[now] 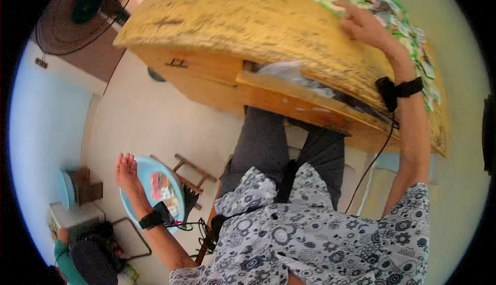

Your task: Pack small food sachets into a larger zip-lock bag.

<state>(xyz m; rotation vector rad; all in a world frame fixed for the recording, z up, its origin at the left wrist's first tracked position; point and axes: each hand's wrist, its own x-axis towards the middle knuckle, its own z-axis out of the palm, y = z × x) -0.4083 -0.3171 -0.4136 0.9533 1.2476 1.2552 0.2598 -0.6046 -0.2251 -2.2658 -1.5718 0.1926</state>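
My right hand (364, 25) reaches over the worn yellow desk (222, 13), at the near edge of a heap of small green-and-white packets (382, 6). Its index finger stretches out to a packet and the other fingers curl loosely; nothing shows in its grip. Out at the left, my left hand (127, 174) is raised over the rim of a light-blue basin (178, 192). Its fingers are loosely apart, holding nothing visible. Inside the basin lie pink and pale packets (164, 188). Each wrist wears a black strap with a small device and cable.
A partly open drawer (289, 91) holding a clear plastic bag (294, 73) faces my lap. Beside the basin is a wooden stool (194, 168). A black fan (82, 11) stands at the far left. Another person (93, 259) in a green sleeve is at the lower left.
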